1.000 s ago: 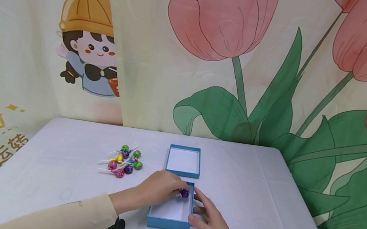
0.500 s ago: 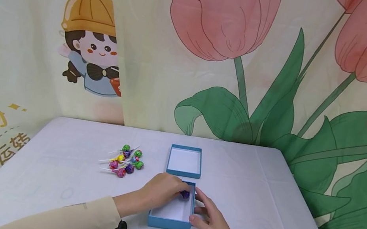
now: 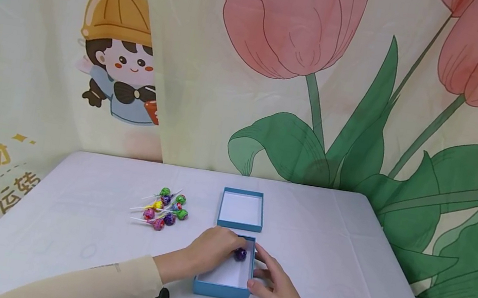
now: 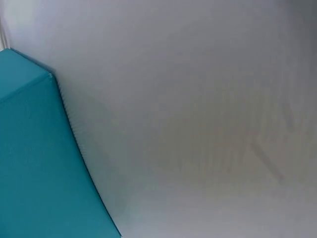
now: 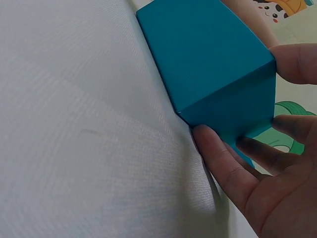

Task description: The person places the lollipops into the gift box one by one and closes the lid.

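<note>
My left hand (image 3: 218,250) reaches over the left wall into the blue box (image 3: 221,291). Its fingertips are down by the box's far right corner, holding a lollipop with a dark purple wrapped head (image 3: 240,254); the stick is hidden by the hand. On the box's right side rests my right hand (image 3: 276,285), thumb at the near corner and fingers spread along the outer wall. The right wrist view shows these extended fingers (image 5: 225,166) touching the blue wall. In the left wrist view only the box's outer side (image 4: 44,153) appears, no hand.
Several lollipops in coloured wrappers (image 3: 159,223) lie in a loose pile to the left. A shallow blue-edged tray or lid (image 3: 238,225), white inside, sits just behind the box. All stand on a white-covered table (image 3: 324,235) before a printed curtain (image 3: 197,85).
The view has shifted slightly. The purple lollipop's head shows a little lower and more fully past my left fingers. My right hand keeps its place on the box.
</note>
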The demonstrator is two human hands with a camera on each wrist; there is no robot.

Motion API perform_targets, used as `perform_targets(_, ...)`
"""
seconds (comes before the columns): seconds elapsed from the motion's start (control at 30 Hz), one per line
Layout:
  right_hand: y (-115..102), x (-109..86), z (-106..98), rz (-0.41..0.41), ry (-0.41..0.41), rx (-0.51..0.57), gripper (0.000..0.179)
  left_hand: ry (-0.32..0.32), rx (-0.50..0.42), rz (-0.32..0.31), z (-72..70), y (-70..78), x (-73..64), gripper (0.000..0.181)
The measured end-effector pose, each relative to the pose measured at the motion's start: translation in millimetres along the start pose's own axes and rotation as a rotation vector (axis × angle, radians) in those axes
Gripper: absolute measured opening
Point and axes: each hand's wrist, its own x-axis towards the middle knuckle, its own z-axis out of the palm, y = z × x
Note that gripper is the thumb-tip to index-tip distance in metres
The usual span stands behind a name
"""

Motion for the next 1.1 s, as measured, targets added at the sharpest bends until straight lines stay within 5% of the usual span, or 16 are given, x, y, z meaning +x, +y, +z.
perform_targets(0.6,2,-1.4,-2,-0.046,-0.013,0.004,0.073,-0.02,-0.126,-0.04,-5.1,1.3,0.9,0.022)
perform_targets(0.83,1,-0.8,-1,-0.038,-0.013,0.004,0.073,-0.006,-0.134,-0.021,-25.8,-0.5,-2.0,0.025)
perform_targets(1.1,0,-0.1,1,-0.016,0.015,-0.025,0.074,0.043,-0.205,-0.079,-53.6,-12.0,-3.3,0.025)
